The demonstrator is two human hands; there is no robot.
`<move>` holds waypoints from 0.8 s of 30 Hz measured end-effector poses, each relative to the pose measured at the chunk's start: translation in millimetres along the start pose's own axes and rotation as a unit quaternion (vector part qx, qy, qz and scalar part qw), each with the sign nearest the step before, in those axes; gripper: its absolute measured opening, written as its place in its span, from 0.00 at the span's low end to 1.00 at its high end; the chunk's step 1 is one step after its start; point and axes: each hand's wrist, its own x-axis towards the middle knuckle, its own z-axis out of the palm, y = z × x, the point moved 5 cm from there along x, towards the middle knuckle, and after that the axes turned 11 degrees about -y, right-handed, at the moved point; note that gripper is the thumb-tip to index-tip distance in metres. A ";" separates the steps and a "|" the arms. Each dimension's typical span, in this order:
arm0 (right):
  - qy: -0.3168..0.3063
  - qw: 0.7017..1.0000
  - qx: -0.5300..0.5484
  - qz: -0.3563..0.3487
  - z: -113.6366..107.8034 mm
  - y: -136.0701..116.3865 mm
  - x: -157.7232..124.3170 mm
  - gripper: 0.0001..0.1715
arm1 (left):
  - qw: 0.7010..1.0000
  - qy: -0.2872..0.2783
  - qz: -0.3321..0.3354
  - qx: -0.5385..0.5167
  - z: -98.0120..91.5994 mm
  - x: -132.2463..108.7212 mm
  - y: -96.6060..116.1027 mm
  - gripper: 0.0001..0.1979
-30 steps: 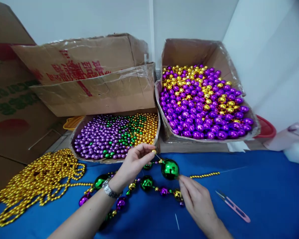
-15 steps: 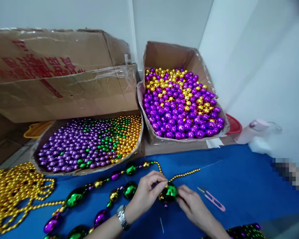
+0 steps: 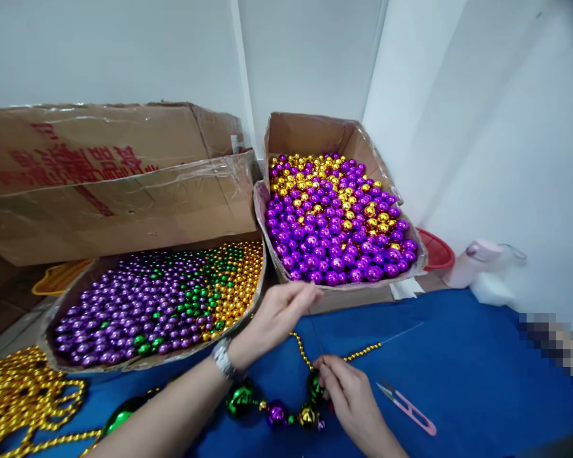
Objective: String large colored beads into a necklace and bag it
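My right hand [image 3: 351,397] pinches a large green bead [image 3: 315,387] at the end of a string of green, purple and gold beads [image 3: 277,413] lying on the blue cloth [image 3: 482,394]. A thin gold bead strand [image 3: 358,351] runs out from under its fingers. My left hand [image 3: 279,315], with a wristwatch, is raised above the cloth with its fingertips drawn together near the front edge of the box of purple and gold balls [image 3: 334,222]. Whether it holds anything is too fine to see.
A low carton of small purple, green and gold beads [image 3: 162,299] sits at the left, under a taped cardboard box [image 3: 109,178]. Gold strands are heaped [image 3: 23,394] at the far left. Pink snips [image 3: 410,413] lie right of my hand. A red lid [image 3: 434,251] and white bottle [image 3: 472,261] stand by the wall.
My left hand has let go of the green bead and risen toward the boxes. My right hand stays on the bead. The view has shifted, so the boxes sit lower and further left.
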 end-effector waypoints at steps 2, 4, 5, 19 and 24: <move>0.009 0.999 0.030 0.020 -2.4 0.5 -1.1 0.16 | 0.984 0.050 0.069 0.157 -12.3 31.1 1.6 0.17; 0.017 0.998 0.046 0.031 -3.6 -0.1 -1.8 0.17 | 0.945 0.035 0.075 0.318 -13.1 63.2 -8.9 0.17; 0.020 0.998 0.049 0.033 -3.6 -0.6 -1.9 0.17 | 0.926 0.012 0.055 0.374 -11.5 77.5 -17.4 0.18; 0.041 0.997 -0.052 -0.029 -7.9 -20.7 -8.9 0.15 | 0.971 0.037 -0.036 -0.234 -21.5 -14.8 -22.4 0.19; 0.012 0.986 -0.124 -0.114 1.7 -34.1 -11.3 0.17 | 0.900 0.095 -0.096 -0.414 -18.6 -73.3 -56.6 0.14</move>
